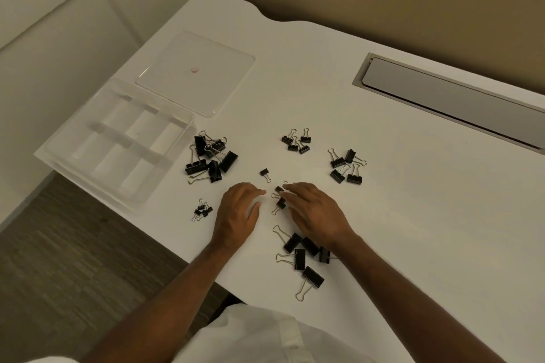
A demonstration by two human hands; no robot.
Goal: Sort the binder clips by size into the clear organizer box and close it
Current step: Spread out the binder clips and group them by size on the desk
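black metal binder clips with bent wire handles lie in loose heaps on a smooth white desk (413,230). the largest clips (211,158) are piled just beside the clear organizer box (118,141), which sits open at the desk's left edge, its moulded plastic compartments holding nothing. its flat clear lid (196,72) lies apart, beyond the box toward the back edge. a tiny heap (201,210) sits near the front edge; mid-sized heaps (296,140) (346,166) lie toward the middle, and one single clip (264,174) lies alone. big clips (305,253) lie under the right wrist. the left hand (239,212) rests palm down, fingers loose, gripping nothing. the right hand (315,209) touches small clips (279,196) with its fingertips; whether it pinches one i cannot tell.
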